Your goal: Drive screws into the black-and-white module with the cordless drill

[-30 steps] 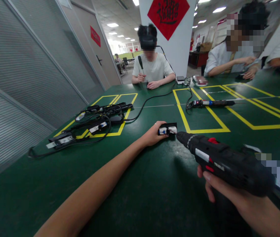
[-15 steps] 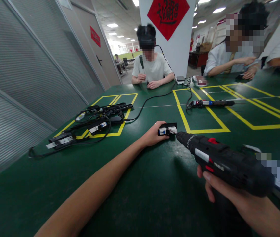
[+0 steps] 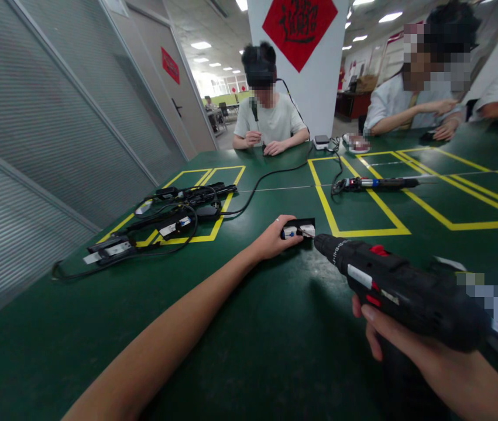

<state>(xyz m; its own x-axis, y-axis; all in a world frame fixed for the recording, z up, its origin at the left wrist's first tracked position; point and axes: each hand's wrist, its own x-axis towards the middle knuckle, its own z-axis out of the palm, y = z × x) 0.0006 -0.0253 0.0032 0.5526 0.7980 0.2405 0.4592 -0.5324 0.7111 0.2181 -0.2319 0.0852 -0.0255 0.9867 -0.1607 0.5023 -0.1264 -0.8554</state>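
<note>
My left hand [image 3: 271, 238] is closed around a small black power adapter-like block [image 3: 306, 224] with a white label on its near face, held on the green table. In my right hand [image 3: 411, 345] is a black cordless drill [image 3: 384, 280] with red switches, its handle wrapped by my fingers. The drill's chuck points left at the block's labelled face. A thin bit seems to reach from the chuck to that face; whether it touches I cannot tell. The block's left end is hidden behind my fingers.
Black adapters with cables [image 3: 178, 216] lie inside yellow tape frames at left. A soldering-iron-like tool [image 3: 375, 183] lies at right of centre. A long cable [image 3: 266, 177] crosses the table [image 3: 231, 356]. Across it, a person [image 3: 270, 117] holds a screwdriver; another person [image 3: 415, 105] sits at right.
Almost nothing differs. The block stays in my left hand and the drill in my right, with only a very slight shift of the view.
</note>
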